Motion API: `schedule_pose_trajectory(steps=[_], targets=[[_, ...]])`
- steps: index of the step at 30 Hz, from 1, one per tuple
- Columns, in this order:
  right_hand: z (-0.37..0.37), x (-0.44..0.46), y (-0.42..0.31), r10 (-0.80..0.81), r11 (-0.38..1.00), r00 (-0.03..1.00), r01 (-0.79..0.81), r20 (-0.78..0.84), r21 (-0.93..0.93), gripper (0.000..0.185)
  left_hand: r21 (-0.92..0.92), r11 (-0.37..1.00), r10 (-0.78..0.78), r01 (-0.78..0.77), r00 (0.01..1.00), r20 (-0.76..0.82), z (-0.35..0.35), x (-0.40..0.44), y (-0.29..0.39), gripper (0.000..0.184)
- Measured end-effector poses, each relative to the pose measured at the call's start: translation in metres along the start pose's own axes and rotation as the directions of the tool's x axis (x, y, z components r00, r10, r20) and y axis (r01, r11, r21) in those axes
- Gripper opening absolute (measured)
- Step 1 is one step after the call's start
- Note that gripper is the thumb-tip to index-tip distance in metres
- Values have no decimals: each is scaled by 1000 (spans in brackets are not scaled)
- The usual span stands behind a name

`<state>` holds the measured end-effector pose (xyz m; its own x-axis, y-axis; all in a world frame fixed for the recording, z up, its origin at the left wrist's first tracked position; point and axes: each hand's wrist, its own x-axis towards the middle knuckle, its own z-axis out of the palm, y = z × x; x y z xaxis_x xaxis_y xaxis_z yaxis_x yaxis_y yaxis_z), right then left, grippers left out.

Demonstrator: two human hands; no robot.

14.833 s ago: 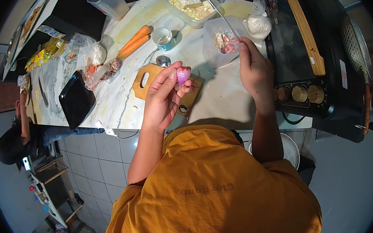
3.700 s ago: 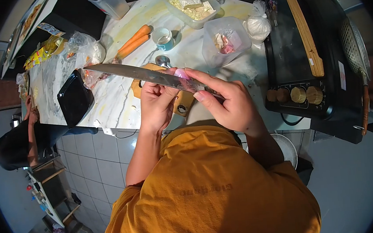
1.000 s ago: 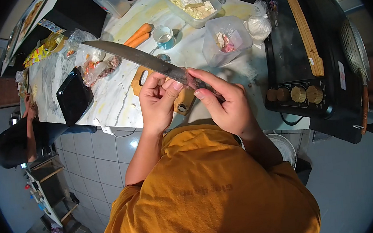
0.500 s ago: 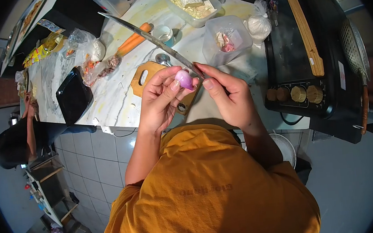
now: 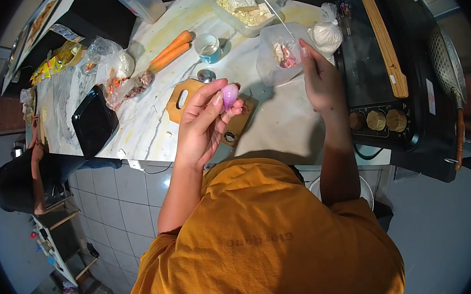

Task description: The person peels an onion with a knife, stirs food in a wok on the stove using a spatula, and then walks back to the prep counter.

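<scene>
A peeled purple shallot point(image 5: 230, 96) sits between the thumb and fingertips of my left hand point(image 5: 202, 122), raised above the wooden cutting board point(image 5: 175, 110). My right hand point(image 5: 324, 80) is closed around a knife point(image 5: 269, 5), whose handle is mostly hidden by the fingers. Its blade, seen nearly edge-on as a thin line, points up and away. That hand is beside the clear plastic container point(image 5: 269, 71), which holds pinkish peelings point(image 5: 284, 56). A metal spoon point(image 5: 205, 75) lies just beyond my left hand.
Behind are a tub of tofu point(image 5: 242, 1), a small blue cup point(image 5: 208, 48), carrots point(image 5: 171, 50) and bagged ingredients point(image 5: 124, 89). A black tray point(image 5: 94, 121) lies left; a bag of white powder point(image 5: 326, 35) and a black oven point(image 5: 374, 73) stand right. Another person point(image 5: 17, 180) is far left.
My right hand has moved right, away from the shallot, to the plastic container, and the knife blade has swung from pointing left to pointing away. My left hand still holds the shallot.
</scene>
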<state>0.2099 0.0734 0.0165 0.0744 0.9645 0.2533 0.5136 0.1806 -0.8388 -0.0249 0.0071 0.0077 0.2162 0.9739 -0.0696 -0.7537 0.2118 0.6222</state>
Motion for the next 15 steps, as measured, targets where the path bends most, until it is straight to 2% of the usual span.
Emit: schedule_pose_trajectory(steps=[2,5,8,15], targets=[[-9,5,-9,323,923,942,-293,90,-250,45,-4,1000,-29,29,999,-22,0,1,1,30],[-9,6,-1,350,933,923,-328,161,-144,46,14,999,-45,46,998,-52,0,2,0,30],[-5,3,11,266,955,959,-249,96,-161,43,50,997,-51,55,996,-77,1,2,0,30],[-12,-1,0,280,957,948,-264,153,-119,41,52,997,-45,51,993,-108,-2,3,1,31]])
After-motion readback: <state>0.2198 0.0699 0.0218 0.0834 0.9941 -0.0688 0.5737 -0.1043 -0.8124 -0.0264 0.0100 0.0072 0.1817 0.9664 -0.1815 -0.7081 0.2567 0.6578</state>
